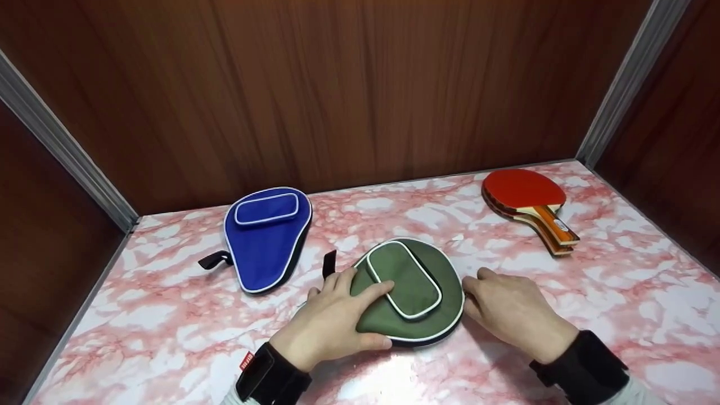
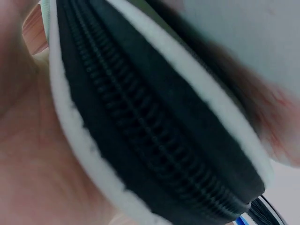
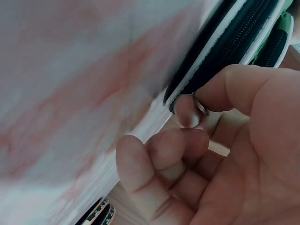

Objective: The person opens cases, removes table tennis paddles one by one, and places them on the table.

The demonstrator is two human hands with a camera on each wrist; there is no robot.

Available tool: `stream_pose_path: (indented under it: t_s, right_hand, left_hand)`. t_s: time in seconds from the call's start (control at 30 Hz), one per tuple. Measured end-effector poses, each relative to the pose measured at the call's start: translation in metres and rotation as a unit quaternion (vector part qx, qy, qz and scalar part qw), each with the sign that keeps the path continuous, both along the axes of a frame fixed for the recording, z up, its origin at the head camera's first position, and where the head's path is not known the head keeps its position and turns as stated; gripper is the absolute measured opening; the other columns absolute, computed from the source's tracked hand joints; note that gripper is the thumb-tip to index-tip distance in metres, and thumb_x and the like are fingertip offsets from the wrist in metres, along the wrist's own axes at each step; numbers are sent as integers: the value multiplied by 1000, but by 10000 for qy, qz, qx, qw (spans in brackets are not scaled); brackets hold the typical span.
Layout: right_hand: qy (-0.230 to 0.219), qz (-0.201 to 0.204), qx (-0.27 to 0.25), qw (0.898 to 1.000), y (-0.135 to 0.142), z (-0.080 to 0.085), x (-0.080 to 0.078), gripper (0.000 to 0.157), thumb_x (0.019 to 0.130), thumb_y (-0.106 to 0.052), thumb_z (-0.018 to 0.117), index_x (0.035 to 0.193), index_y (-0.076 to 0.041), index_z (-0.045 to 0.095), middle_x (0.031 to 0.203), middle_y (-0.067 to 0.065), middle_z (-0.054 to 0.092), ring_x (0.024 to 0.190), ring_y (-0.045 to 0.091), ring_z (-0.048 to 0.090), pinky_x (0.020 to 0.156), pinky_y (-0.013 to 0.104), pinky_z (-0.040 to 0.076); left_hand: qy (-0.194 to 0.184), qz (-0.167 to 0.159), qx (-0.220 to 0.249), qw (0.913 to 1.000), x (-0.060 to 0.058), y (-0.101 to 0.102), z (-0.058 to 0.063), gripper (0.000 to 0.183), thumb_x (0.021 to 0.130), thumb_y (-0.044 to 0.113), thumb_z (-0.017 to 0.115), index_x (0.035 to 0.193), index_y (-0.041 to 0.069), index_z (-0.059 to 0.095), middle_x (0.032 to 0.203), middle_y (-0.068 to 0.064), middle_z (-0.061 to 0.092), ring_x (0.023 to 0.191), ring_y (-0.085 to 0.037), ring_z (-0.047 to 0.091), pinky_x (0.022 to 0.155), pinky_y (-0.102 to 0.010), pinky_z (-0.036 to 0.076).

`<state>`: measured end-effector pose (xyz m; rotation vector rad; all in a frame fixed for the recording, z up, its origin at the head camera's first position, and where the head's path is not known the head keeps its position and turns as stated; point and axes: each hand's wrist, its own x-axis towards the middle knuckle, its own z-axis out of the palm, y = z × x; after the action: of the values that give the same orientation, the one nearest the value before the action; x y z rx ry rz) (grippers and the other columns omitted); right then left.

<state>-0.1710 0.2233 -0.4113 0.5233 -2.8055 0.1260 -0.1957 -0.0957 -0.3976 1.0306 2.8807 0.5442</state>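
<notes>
A green table tennis bat case (image 1: pixel 408 281) with white piping and a raised pocket lies on the tabletop in the head view. My left hand (image 1: pixel 332 320) holds its narrow end, thumb along the near edge and other fingers across the top and far side. The case's black zip (image 2: pixel 154 136) runs close past the left palm in the left wrist view. At the case's rounded right edge is my right hand (image 1: pixel 514 309). Its thumb and forefinger pinch a small metal zip pull (image 3: pixel 200 104), partly hidden by the fingertips; the other fingers are curled.
A blue bat case (image 1: pixel 264 242) with a black strap lies back left. Two stacked table tennis bats (image 1: pixel 526 191), the upper one red, lie back right. Brown wood-grain panels (image 1: pixel 360 90) wall the back and sides of the pink marbled table (image 1: pixel 185 315).
</notes>
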Motion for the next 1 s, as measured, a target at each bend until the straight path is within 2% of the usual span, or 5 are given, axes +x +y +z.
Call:
stream_pose_path:
  t_s: [0.17, 0.37, 0.47, 0.73, 1.0]
  right_hand:
    - [-110, 14, 129, 9999, 2, 0, 0, 23, 99, -16, 74, 83, -16, 58, 72, 2, 54, 60, 29, 60, 55, 50, 51]
    - [-204, 75, 545, 9983, 3, 1, 2, 22, 92, -1, 73, 87, -14, 57, 70, 4, 58, 65, 32, 65, 54, 51, 53]
    - [-284, 125, 614, 9976, 3, 3, 4, 23, 90, 1, 74, 86, -14, 58, 68, 3, 59, 68, 31, 67, 57, 51, 54]
    - [-1076, 196, 599, 9922, -2, 15, 11, 19, 97, -9, 75, 87, -22, 66, 74, 0, 68, 76, 28, 74, 64, 54, 57]
    - [-1111, 510, 435, 9915, -12, 16, 21, 23, 99, -18, 78, 83, -25, 64, 70, -3, 66, 72, 27, 73, 61, 52, 54]
  left_hand:
    - [56, 16, 18, 10000, 0, 0, -1, 87, 87, 63, 86, 164, 38, 54, 166, -28, 41, 149, -46, 43, 98, -70, 45]
    - [123, 101, -28, 9999, 1, 1, -2, 87, 86, 66, 85, 163, 40, 54, 165, -26, 43, 146, -45, 46, 96, -72, 47]
    - [153, 148, -29, 9998, 1, 2, -2, 87, 85, 67, 86, 162, 41, 55, 164, -24, 44, 145, -45, 47, 95, -74, 47]
    - [51, 226, 3, 9997, 2, 3, 0, 86, 85, 65, 86, 162, 41, 56, 164, -24, 44, 147, -46, 45, 98, -82, 44]
    - [442, 580, -55, 9973, 9, 13, -2, 84, 84, 64, 88, 159, 39, 59, 154, -28, 50, 137, -47, 53, 90, -72, 52]
